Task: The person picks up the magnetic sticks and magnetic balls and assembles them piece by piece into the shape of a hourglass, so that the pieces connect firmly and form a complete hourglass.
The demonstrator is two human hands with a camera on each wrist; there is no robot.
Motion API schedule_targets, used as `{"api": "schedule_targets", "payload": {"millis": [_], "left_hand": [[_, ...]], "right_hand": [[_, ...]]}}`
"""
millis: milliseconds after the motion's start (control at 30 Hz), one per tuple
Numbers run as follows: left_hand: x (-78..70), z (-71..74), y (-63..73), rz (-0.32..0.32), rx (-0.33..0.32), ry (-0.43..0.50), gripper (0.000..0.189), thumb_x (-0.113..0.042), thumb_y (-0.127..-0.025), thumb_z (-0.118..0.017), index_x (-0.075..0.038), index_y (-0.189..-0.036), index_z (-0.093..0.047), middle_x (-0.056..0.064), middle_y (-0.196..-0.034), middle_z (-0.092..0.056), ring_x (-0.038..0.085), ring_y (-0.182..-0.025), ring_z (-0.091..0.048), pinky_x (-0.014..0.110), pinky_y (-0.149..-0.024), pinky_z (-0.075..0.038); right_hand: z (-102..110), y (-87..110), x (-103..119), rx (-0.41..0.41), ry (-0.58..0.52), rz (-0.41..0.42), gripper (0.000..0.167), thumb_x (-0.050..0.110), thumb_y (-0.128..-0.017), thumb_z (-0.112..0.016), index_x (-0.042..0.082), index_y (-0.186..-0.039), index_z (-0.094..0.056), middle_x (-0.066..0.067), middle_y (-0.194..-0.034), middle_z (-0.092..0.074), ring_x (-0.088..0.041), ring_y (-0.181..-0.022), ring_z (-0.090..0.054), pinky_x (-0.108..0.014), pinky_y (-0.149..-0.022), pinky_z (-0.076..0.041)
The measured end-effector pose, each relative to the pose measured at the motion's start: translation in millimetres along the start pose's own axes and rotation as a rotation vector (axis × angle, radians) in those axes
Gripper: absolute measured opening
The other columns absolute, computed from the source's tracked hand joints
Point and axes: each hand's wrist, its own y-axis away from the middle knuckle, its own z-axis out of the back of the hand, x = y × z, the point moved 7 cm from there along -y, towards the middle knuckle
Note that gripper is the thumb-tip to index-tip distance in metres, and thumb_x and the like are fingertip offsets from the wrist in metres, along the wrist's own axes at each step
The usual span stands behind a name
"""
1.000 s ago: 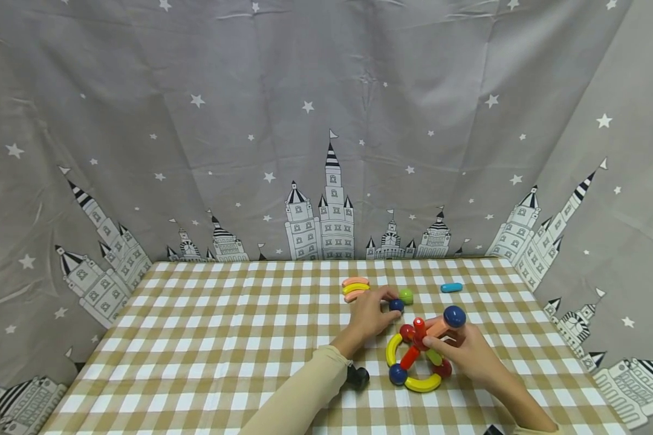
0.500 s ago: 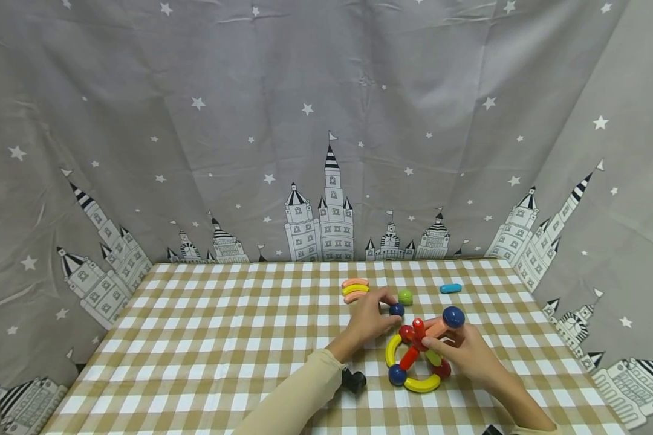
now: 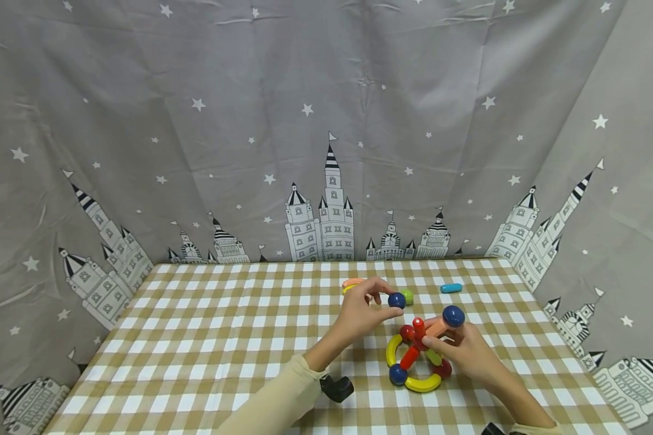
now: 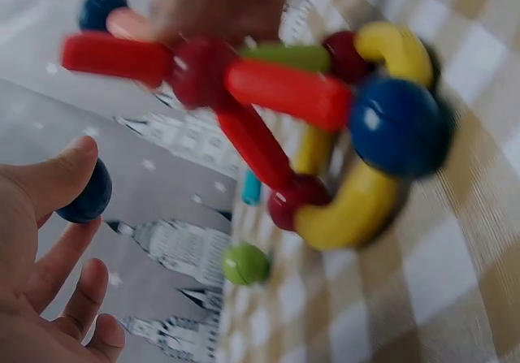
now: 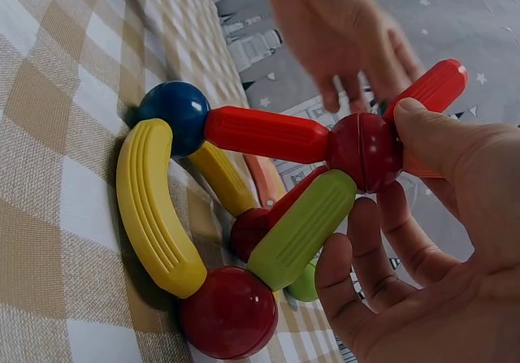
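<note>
Checked surface (image 3: 223, 338) below. I log the ball-and-rod frame (image 3: 410, 359) at 5 o'clock in head view. Right hand (image 3: 465, 353): fingers clamped on its top. Left hand (image 3: 359, 311), at the frame's 10 o'clock: thumb and fingertip pinch a blue ball (image 3: 396, 300), other fingers apart.

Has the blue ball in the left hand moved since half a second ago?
Yes: in the head view, that blue ball has shifted upward relative to the green ball, partly hiding it now.
</note>
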Motion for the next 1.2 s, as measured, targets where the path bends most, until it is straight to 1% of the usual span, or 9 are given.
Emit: {"api": "schedule_targets", "payload": {"millis": [167,333,400,533,667,833,967,1067,1200], "left_hand": [[-24.7,4.7,5.8,-0.059,-0.004,0.015,0.035,-0.018,-0.077,-0.092,-0.023,-0.104,-0.070,-0.012,-0.098,-0.070,0.021,-0.085,-0.060,0.028,-0.069,-0.042],[-47.5,0.5,14.1,-0.136,0.027,-0.017,0.034,-0.021,-0.078,-0.092,-0.022,-0.106,-0.071,-0.011,-0.096,-0.068,0.016,-0.086,-0.058,0.031,-0.071,-0.045],[-53.5,-1.7,16.7,-0.162,0.041,-0.028,0.034,-0.022,-0.079,-0.092,-0.022,-0.106,-0.072,-0.011,-0.095,-0.068,0.016,-0.086,-0.058,0.031,-0.072,-0.044],[-61.3,-3.5,19.5,-0.214,0.043,-0.040,0.034,-0.021,-0.079,-0.091,-0.020,-0.107,-0.071,-0.008,-0.096,-0.069,0.022,-0.088,-0.060,0.033,-0.075,-0.043],[-64.9,-4.6,20.6,-0.249,0.039,-0.044,0.035,-0.018,-0.078,-0.092,-0.018,-0.106,-0.071,-0.007,-0.097,-0.069,0.021,-0.089,-0.059,0.029,-0.075,-0.043],[-62.8,-8.9,21.3,-0.232,0.066,-0.009,0.035,-0.015,-0.078,-0.091,-0.019,-0.107,-0.071,-0.010,-0.100,-0.070,0.017,-0.089,-0.058,0.024,-0.074,-0.042],[-60.9,-10.3,23.2,-0.243,0.074,0.018,0.034,-0.015,-0.081,-0.089,-0.019,-0.108,-0.070,-0.010,-0.102,-0.071,0.019,-0.089,-0.059,0.026,-0.074,-0.044],[-59.1,-9.2,24.6,-0.252,0.065,0.035,0.030,-0.018,-0.084,-0.087,-0.020,-0.110,-0.071,-0.009,-0.100,-0.070,0.015,-0.087,-0.058,0.027,-0.075,-0.045],[-55.5,-9.0,24.0,-0.239,0.061,0.037,0.028,-0.022,-0.087,-0.085,-0.022,-0.111,-0.072,-0.011,-0.100,-0.070,0.011,-0.088,-0.058,0.027,-0.075,-0.045]], "right_hand": [[1,0.8,1,0.002,0.002,0.002,0.037,0.026,-0.095,-0.076,0.004,-0.121,-0.062,-0.011,-0.121,-0.070,-0.028,-0.114,-0.066,-0.052,-0.102,-0.049],[0,2.5,0,0.021,-0.009,0.021,0.038,0.026,-0.096,-0.075,0.003,-0.123,-0.061,-0.011,-0.118,-0.071,-0.025,-0.111,-0.067,-0.045,-0.100,-0.052],[-1,2.8,1,0.039,-0.019,0.036,0.038,0.025,-0.097,-0.073,0.002,-0.124,-0.061,-0.012,-0.118,-0.071,-0.025,-0.110,-0.067,-0.043,-0.099,-0.052],[-2,3.0,2,0.063,-0.026,0.072,0.036,0.024,-0.099,-0.070,0.002,-0.126,-0.060,-0.013,-0.118,-0.071,-0.025,-0.108,-0.068,-0.039,-0.098,-0.053],[-3,3.0,4,0.073,-0.030,0.095,0.035,0.023,-0.100,-0.069,0.001,-0.126,-0.060,-0.014,-0.118,-0.071,-0.024,-0.107,-0.069,-0.033,-0.096,-0.054],[-3,2.8,5,0.071,-0.043,0.115,0.032,0.020,-0.101,-0.068,-0.001,-0.124,-0.060,-0.016,-0.116,-0.070,-0.023,-0.104,-0.070,-0.026,-0.092,-0.053],[-3,2.5,5,0.065,-0.042,0.129,0.029,0.018,-0.101,-0.067,-0.001,-0.123,-0.061,-0.015,-0.114,-0.071,-0.022,-0.102,-0.071,-0.026,-0.092,-0.053],[-3,1.9,6,0.053,-0.028,0.131,0.028,0.018,-0.101,-0.068,0.000,-0.122,-0.062,-0.014,-0.113,-0.072,-0.022,-0.101,-0.071,-0.029,-0.091,-0.053],[-2,1.8,4,0.034,-0.001,0.095,0.031,0.021,-0.099,-0.071,0.002,-0.122,-0.062,-0.012,-0.113,-0.071,-0.023,-0.102,-0.069,-0.029,-0.090,-0.054]]}}
